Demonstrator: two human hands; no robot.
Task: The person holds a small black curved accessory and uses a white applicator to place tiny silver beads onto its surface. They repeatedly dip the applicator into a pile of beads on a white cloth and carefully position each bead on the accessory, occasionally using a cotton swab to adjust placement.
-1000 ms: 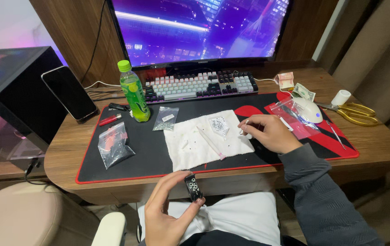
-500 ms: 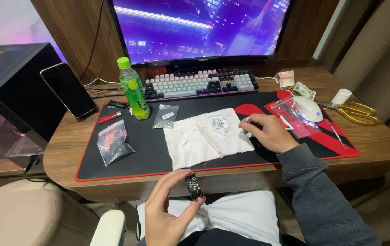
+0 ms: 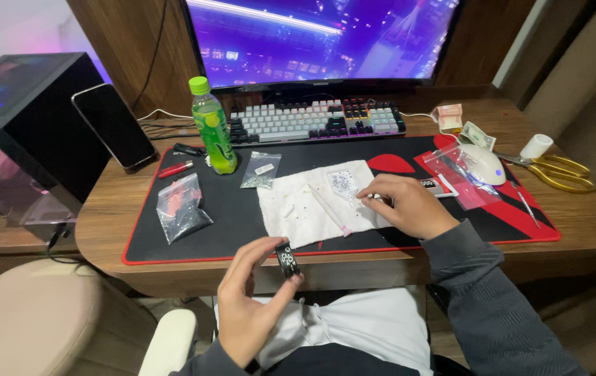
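My left hand (image 3: 249, 306) is raised in front of the desk edge and pinches a small black patterned piece (image 3: 287, 260) between thumb and fingers. My right hand (image 3: 407, 204) rests on the right side of a white cloth (image 3: 298, 209) on the black and red desk mat (image 3: 228, 230), its fingertips closed on a small thin tool beside a cluster of tiny beads (image 3: 343, 182). A slim pink-tipped stick (image 3: 329, 209) lies across the cloth.
A green bottle (image 3: 212, 129), keyboard (image 3: 312, 122), phone (image 3: 113, 125) and computer case (image 3: 16, 132) stand behind. Small plastic bags (image 3: 181, 207) lie at left. A white mouse (image 3: 482, 162), gold scissors (image 3: 555, 173) and banknotes (image 3: 475, 134) sit at right. A cushioned seat (image 3: 26, 320) is lower left.
Both hands stay almost where they were. The right hand has shifted slightly on the cloth.
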